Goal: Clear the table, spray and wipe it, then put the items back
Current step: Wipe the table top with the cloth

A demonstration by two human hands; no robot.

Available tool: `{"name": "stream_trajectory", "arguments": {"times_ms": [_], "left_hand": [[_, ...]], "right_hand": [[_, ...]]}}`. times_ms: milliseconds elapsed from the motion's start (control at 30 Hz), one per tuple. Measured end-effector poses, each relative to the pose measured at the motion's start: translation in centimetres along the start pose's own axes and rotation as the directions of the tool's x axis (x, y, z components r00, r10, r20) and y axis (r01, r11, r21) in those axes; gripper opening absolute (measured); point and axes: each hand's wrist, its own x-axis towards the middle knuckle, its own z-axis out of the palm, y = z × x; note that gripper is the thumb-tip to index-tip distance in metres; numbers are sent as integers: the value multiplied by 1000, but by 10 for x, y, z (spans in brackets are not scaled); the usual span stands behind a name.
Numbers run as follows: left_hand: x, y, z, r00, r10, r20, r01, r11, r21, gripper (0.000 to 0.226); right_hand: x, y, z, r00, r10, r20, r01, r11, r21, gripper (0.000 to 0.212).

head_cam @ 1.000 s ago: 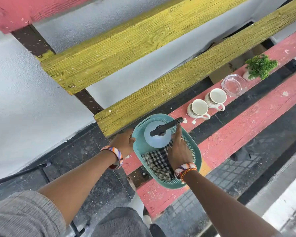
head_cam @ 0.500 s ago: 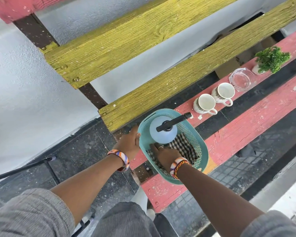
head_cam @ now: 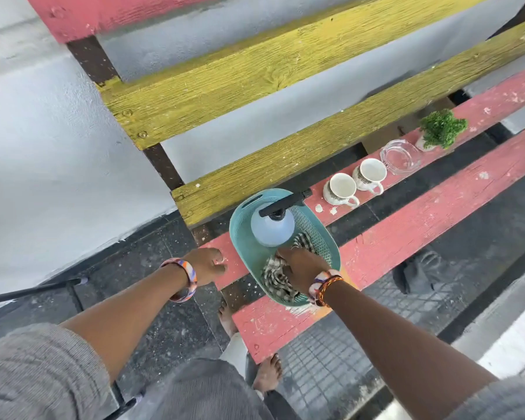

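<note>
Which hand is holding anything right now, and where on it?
The right hand grips the checked cloth at its bunched middle, inside the teal basket. The left hand holds nothing.

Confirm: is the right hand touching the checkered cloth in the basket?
Touching. Head view shows the right hand inside the basket, fingers gripping the checkered cloth.

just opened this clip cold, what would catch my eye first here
The teal basket in the middle of the red slat table stands out, with a pale blue spray bottle standing in it and the right hand gripping a checked cloth inside. Further along the same plank sit two white mugs, a glass dish and a small green plant.
</note>
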Motion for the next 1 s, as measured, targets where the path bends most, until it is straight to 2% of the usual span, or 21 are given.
{"name": "stream_trajectory", "arguments": {"times_ms": [67, 133, 267, 400, 533, 667, 733, 833, 900, 933, 1000], "left_hand": [[-14, 7, -2, 999, -7, 42, 4, 998, 65, 49], [-30, 16, -2, 999, 23, 26, -25, 996, 82, 55], [-58, 37, 2, 990, 115, -82, -117, 993, -24, 60], [-91, 59, 5, 961, 224, -164, -246, 960, -131, 67], [-125, 68, 0, 898, 238, -369, -285, 956, -76, 71], [-159, 64, -7, 778, 187, -600, -339, 928, -151, 61], [-178, 61, -7, 736, 173, -654, -425, 871, -248, 67], [-201, 53, -3, 698, 142, -701, -532, 759, -376, 85], [-212, 47, -4, 662, 69, -746, -567, 697, -439, 59], [-217, 44, -5, 659, 24, -752, -594, 629, -501, 41], [-229, 37, -7, 696, -99, -711, -619, 419, -664, 17]], "right_hand": [[-12, 2, -4, 999, 12, -36, -7, 991, 135, 39], [-28, 1, -12, 995, 10, -96, 15, 967, 254, 38], [-53, -6, -38, 976, 0, -217, 85, 922, 379, 35], [-80, -23, -67, 937, -58, -343, 233, 839, 492, 34], [-97, -46, -91, 871, -71, -486, 356, 773, 525, 17], [-108, -82, -111, 863, 29, -505, 381, 618, 687, 14], [-109, -100, -119, 851, 89, -518, 397, 539, 743, 13], [-116, -130, -127, 848, 147, -509, 435, 355, 828, 18], [-120, -150, -128, 869, 121, -480, 433, 284, 856, 30], [-123, -159, -129, 890, 92, -446, 415, 241, 878, 32], [-128, -179, -127, 930, 0, -368, 365, 113, 924, 21]]}}
